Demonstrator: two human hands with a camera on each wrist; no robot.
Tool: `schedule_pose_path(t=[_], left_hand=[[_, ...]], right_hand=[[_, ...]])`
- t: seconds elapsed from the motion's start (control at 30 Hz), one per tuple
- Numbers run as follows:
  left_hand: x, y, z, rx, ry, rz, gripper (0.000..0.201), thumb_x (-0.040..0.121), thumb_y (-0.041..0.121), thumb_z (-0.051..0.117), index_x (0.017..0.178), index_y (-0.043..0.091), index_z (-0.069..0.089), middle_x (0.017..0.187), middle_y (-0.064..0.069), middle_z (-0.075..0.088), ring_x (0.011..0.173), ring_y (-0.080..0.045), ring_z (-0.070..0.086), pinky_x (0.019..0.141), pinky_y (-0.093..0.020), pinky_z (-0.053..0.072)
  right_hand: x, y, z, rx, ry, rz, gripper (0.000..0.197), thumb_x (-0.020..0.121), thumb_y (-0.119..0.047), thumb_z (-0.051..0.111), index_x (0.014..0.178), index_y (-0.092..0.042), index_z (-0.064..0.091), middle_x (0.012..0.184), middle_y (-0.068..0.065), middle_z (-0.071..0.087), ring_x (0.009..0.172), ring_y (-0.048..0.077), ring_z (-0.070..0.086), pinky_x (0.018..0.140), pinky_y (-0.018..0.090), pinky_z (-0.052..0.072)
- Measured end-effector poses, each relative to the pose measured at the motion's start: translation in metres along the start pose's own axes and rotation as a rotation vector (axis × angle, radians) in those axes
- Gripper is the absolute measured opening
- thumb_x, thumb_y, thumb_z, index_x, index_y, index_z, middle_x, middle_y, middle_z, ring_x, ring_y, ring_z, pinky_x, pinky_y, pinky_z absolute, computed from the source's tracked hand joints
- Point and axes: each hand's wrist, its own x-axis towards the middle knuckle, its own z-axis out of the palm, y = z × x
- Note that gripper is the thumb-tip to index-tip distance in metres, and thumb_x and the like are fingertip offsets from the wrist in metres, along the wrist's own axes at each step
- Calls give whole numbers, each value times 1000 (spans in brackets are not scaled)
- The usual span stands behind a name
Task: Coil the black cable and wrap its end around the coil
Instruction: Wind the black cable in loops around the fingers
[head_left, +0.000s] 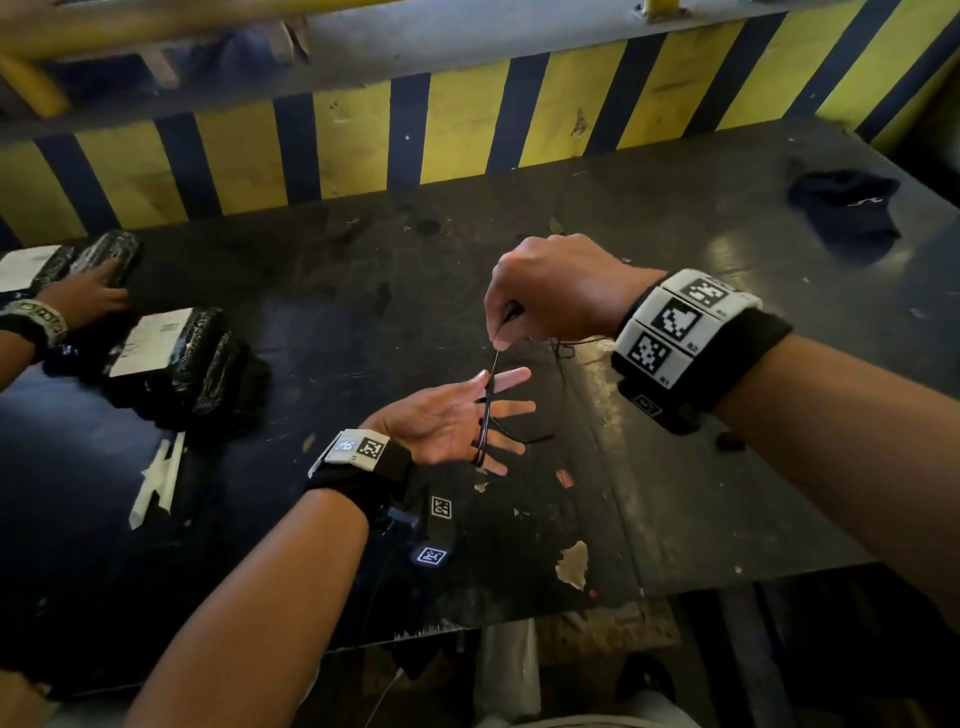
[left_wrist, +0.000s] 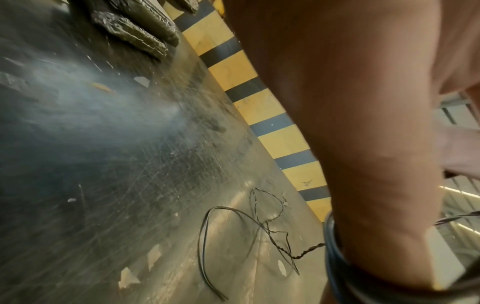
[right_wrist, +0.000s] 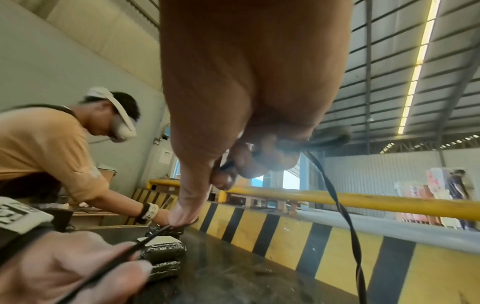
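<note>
My left hand is held palm up over the dark table, fingers straight and spread. Several turns of the thin black cable are wound around those fingers. A little above, my right hand pinches the cable between thumb and fingers, and a short taut stretch runs down to the coil. In the right wrist view the cable runs from my thumb tip to the left fingers, and a twisted length hangs from the fist. In the left wrist view loose cable lies on the table.
Black wrapped packages with white labels lie at the left, where another person's hand rests on one. A black cloth lies at the back right. A yellow-and-black striped barrier lines the table's far edge. White strips lie front left.
</note>
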Motion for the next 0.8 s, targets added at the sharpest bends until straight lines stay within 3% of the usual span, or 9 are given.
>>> schedule_pose_path(t=[0.13, 0.23, 0.3, 0.33, 0.5, 0.63, 0.73, 0.8], left_hand=[[-4, 0, 3, -22, -68, -18, 56, 85, 55, 68, 139, 40, 58, 159, -9, 38, 139, -50, 41, 110, -73, 29], [-8, 2, 7, -77, -120, 2, 51, 89, 52, 64, 137, 34, 61, 161, -12, 36, 140, -55, 35, 108, -76, 27], [-12, 4, 12, -98, -167, 31, 45, 94, 49, 57, 134, 31, 62, 164, -17, 25, 143, -59, 25, 109, -80, 18], [-14, 6, 14, -108, -193, 46, 42, 95, 47, 54, 133, 30, 62, 165, -20, 20, 144, -60, 19, 109, -81, 14], [-20, 18, 23, -167, -352, 161, 40, 99, 42, 43, 133, 26, 60, 166, -28, 0, 144, -64, 0, 106, -83, 5], [-20, 30, 30, -184, -400, 267, 36, 98, 40, 54, 129, 26, 63, 167, -24, 0, 143, -66, -1, 104, -80, 19], [-20, 38, 33, -177, -412, 354, 34, 97, 39, 57, 127, 26, 65, 169, -17, 2, 143, -64, 5, 102, -79, 21], [-20, 46, 33, -196, -407, 424, 33, 97, 38, 58, 127, 27, 66, 170, -13, 1, 142, -63, 9, 103, -79, 22]], right_hand=[[9, 12, 10, 101, 16, -12, 13, 76, -52, 77, 87, -45, 78, 87, -19, 71, 86, 10, 66, 56, 22, 36], [11, 23, 21, 259, 22, -33, 13, 81, -47, 78, 92, -42, 81, 79, -23, 67, 83, 0, 64, 63, 22, 43], [12, 31, 36, 368, 64, -84, 12, 84, -36, 79, 96, -33, 83, 74, -29, 61, 77, -15, 61, 68, 6, 40], [10, 36, 45, 413, 96, -88, 14, 86, -32, 78, 98, -30, 83, 74, -30, 59, 74, -20, 59, 68, 3, 39], [-10, 42, 95, 616, 103, 16, 18, 94, -22, 69, 108, -23, 79, 83, -24, 65, 74, -12, 64, 68, 10, 46], [-30, 18, 126, 811, 90, 86, 25, 96, -15, 65, 93, -38, 74, 75, -20, 69, 72, -7, 67, 67, 14, 52], [-36, 4, 145, 929, 99, 141, 26, 100, -29, 58, 79, -34, 71, 72, -1, 70, 60, 6, 60, 59, 25, 49], [-41, -6, 156, 912, 60, 176, 30, 103, -37, 48, 86, -31, 71, 81, 15, 69, 58, 16, 56, 58, 36, 48]])
